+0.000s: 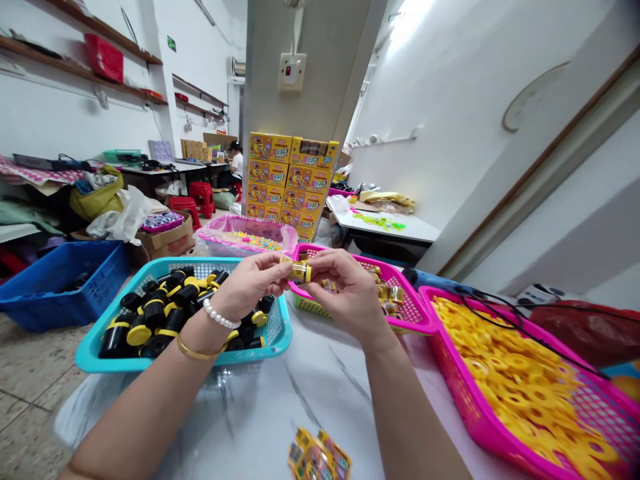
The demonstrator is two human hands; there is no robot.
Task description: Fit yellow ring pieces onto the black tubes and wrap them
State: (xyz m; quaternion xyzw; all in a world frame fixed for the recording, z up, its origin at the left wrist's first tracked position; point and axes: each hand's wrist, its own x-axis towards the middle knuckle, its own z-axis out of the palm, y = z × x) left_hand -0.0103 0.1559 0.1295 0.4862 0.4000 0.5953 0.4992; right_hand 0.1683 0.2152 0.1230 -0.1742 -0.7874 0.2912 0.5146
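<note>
Between both hands, above the table, is a small yellow cylinder [300, 271] with a shiny printed wrap and a dark band near one end. The fingers of my left hand [263, 279] pinch its left end. My right hand [347, 287] grips the right end with thumb and fingers. Just behind my right hand, a pink basket [420, 320] holds similar wrapped pieces. Left of my left hand, a turquoise basket [285, 327] contains black cylinders with yellow bands and caps. Flat printed yellow labels [319, 457] lie on the table [280, 413] near me.
A pink basket [453, 373] of yellow ring-shaped plastic parts stands at right, with a black cable across it. Behind are a pink-lined tub [215, 233] of colourful beads and stacked yellow boxes [270, 173]. A blue crate [105, 280] sits at left. A person [237, 163] sits far back.
</note>
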